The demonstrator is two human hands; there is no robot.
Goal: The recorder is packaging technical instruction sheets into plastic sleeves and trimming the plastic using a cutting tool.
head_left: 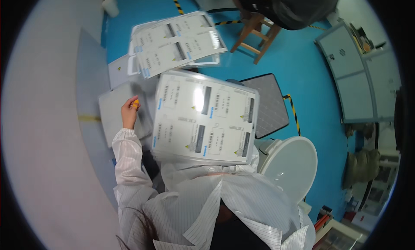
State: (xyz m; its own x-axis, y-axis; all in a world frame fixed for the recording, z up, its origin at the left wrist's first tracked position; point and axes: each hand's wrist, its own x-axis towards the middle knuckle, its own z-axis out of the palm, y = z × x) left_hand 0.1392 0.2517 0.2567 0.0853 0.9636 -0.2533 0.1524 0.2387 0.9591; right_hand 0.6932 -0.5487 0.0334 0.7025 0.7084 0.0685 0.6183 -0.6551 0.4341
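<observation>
Before your torso (255, 198): near sheets (205, 122), print up, perhaps for easy reach; left hand (129, 113), curled, orange bit (136, 104) held or worn, cannot tell; right hand unseen, grip unknown

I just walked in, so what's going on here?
Someone in a white striped coat has a pile of printed sheets in front of them. The left hand is left of the pile, with a small orange thing at its fingers; whether held or worn, I can't tell. The right hand is out of sight. More printed labels lie farther ahead.
</observation>
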